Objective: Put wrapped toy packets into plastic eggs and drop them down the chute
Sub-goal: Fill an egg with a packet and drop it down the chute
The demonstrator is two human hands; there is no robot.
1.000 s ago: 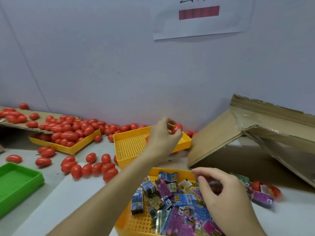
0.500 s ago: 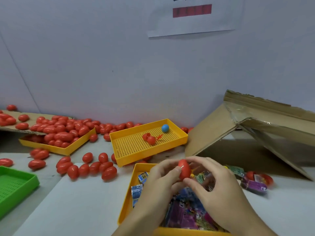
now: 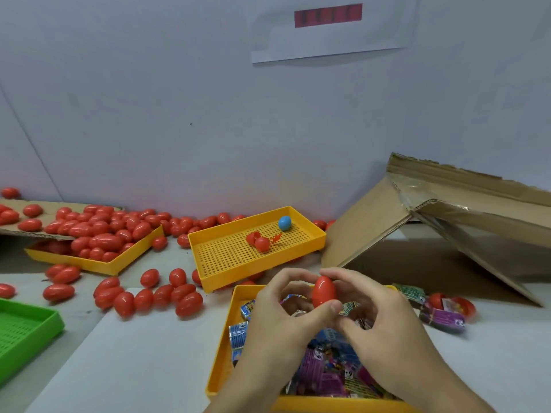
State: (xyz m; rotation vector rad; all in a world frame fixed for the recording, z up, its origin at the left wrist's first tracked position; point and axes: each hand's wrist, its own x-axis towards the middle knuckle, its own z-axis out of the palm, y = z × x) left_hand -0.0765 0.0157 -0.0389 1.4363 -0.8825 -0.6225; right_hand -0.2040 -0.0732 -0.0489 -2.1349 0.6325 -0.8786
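Red egg (image 3: pixel 323 290) upright, pinched between both hands over the packet tray (image 3: pixel 222 347). Left hand (image 3: pixel 277 317): thumb under, fingers over. Right hand (image 3: pixel 384 323): grip on the egg's far side. Step, judged: opening the egg. Next: part the halves, pick a packet (image 3: pixel 313 362). Chute (image 3: pixel 366 231) near, right.

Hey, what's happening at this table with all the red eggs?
A person is filling plastic eggs with toy packets. Both hands, the left hand and the right hand, hold one red egg upright over a yellow tray of wrapped packets. The egg looks closed. Loose red eggs lie across the table, and a second yellow tray behind holds a blue egg. A cardboard chute stands to the right.
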